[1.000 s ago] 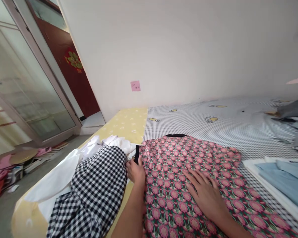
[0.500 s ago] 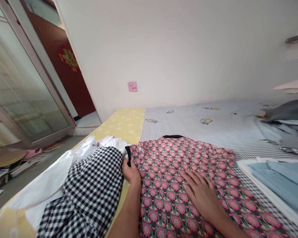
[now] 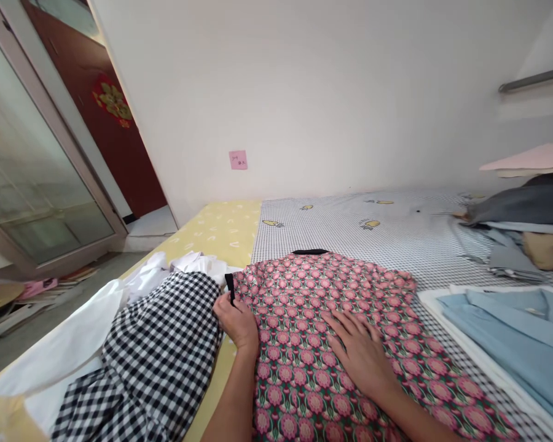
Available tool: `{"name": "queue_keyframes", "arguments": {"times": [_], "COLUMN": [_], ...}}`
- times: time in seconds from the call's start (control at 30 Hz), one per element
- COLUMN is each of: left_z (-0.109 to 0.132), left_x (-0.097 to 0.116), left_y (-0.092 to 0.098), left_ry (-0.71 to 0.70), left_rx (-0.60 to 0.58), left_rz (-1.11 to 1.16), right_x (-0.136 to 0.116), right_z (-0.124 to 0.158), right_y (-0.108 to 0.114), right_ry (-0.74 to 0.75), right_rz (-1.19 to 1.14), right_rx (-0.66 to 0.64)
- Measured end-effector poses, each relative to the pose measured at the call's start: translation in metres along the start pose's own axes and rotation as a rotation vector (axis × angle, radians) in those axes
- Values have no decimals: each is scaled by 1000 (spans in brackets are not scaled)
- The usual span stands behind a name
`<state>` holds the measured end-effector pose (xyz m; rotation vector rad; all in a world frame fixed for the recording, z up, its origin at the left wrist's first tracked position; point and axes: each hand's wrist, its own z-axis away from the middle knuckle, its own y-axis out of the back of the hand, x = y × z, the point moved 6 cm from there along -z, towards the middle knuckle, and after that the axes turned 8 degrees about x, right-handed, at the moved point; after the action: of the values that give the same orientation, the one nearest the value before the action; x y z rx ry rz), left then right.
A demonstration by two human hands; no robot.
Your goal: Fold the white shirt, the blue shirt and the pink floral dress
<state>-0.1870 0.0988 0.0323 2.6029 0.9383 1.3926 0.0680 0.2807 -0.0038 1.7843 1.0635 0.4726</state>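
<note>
Evidently, the bed (image 3: 341,224) serves as a broad, flat working surface, with the pink flowered garment (image 3: 299,374) spread near its front edge, probably for easy reach. The black-and-white checked cloth (image 3: 166,344) lies bunched to the left and the folded blue shirt (image 3: 493,328) to the right, apparently kept aside. The right hand (image 3: 362,353) rests flat, gripping nothing, likely steadying the fabric; the left hand (image 3: 237,319) pinches the sleeve's black trim (image 3: 230,285), seemingly to draw it straight. Compared with a second ago, that trim sits farther from the black collar (image 3: 309,251), closer to the checked cloth.
</note>
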Motion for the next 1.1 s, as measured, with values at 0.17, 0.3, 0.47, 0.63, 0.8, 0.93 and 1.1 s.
{"name": "queue_keyframes", "arguments": {"times": [0.17, 0.3, 0.47, 0.63, 0.8, 0.93, 1.1], "left_z": [48, 82, 77, 66, 47, 33, 24], "left_x": [54, 58, 54, 51, 50, 50, 52], "left_y": [-10, -33, -46, -65, -90, -108, -123], "left_ry": [-720, -953, -806, -669, -581, -541, -506], "left_rx": [-456, -954, -970, -996, -990, -953, -856], "left_rz": [104, -124, -277, -408, -486, -517, -526], "right_x": [-1, 0, 4, 7, 9, 11, 9], "right_z": [-1, -1, 1, 5, 9, 11, 12], "right_y": [3, 3, 0, -1, 0, -1, 1], "right_ry": [-12, -3, 13, 60, 100, 110, 110], "right_rz": [-7, -2, 9, 11, 10, 9, 11], "right_rx": [-12, -18, 2, 61, 126, 148, 155]}}
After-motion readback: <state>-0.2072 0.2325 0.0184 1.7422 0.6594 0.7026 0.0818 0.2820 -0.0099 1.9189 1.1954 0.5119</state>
